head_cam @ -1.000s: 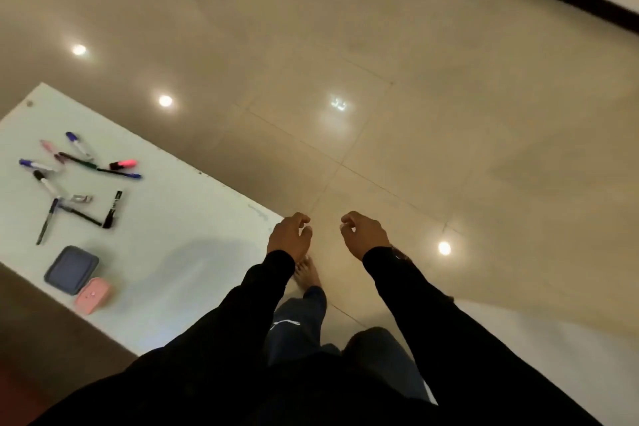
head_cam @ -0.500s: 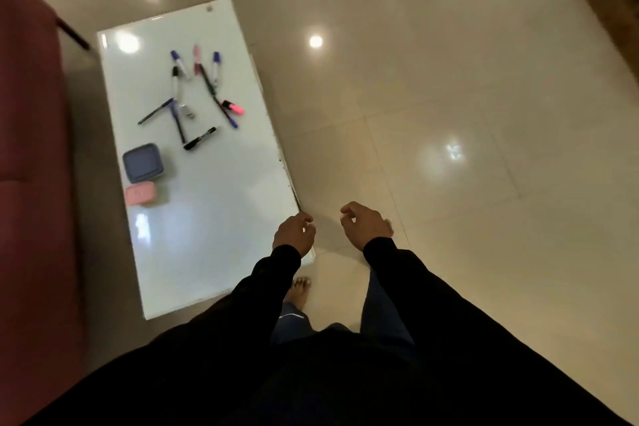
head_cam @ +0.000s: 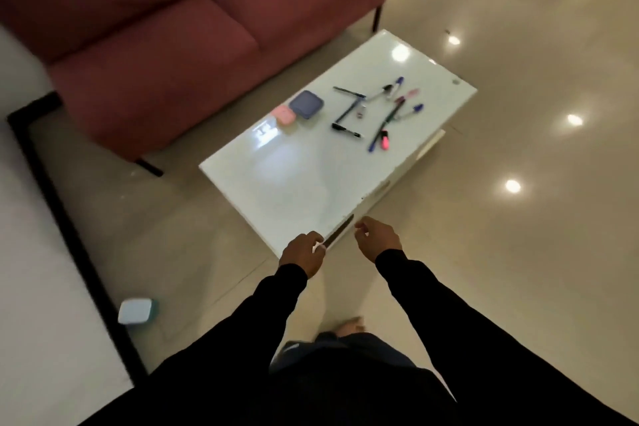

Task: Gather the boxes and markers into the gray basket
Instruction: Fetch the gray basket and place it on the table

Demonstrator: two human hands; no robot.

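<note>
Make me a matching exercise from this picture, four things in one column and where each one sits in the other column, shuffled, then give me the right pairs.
Things:
1. purple box
2. pink box
3. pale blue box
4. pink highlighter

Places:
A. on the floor, beside the black-edged white surface
B. on the white table, at the edge nearest the sofa
C. on the table, at the near end of the marker cluster
D. on the table, between the pink box and the markers

Pairs: 1-D, 2-B, 3-A, 4-C
</note>
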